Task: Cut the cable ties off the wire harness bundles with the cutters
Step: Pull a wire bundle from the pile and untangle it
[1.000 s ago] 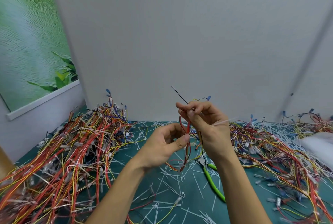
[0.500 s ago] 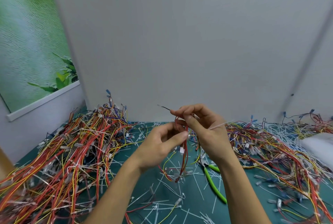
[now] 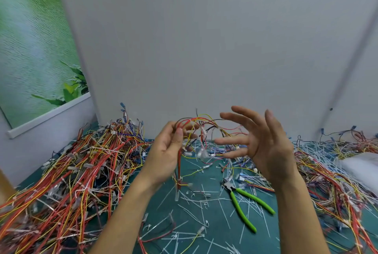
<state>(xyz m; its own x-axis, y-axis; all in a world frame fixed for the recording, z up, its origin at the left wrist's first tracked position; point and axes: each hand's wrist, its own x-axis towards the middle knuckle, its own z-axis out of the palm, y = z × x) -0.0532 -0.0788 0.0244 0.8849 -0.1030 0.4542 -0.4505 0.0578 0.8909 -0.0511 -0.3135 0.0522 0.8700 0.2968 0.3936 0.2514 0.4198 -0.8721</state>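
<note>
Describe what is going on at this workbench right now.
A person's left hand holds a small wire harness up above the green mat. The right hand is open beside it, fingers spread, holding nothing. The green-handled cutters lie on the mat, untouched. Cut cable ties litter the mat, between piles of harnesses on either side.

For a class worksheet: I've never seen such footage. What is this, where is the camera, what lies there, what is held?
No machine here: a person's two bare hands, filmed by one wide-angle camera worn on the head, looking down. The left hand grips a small wire harness of red and yellow wires above the green mat. The right hand is open, holding nothing. Green-handled cutters lie on the mat among cut white cable ties, with big wire piles at both sides.
</note>
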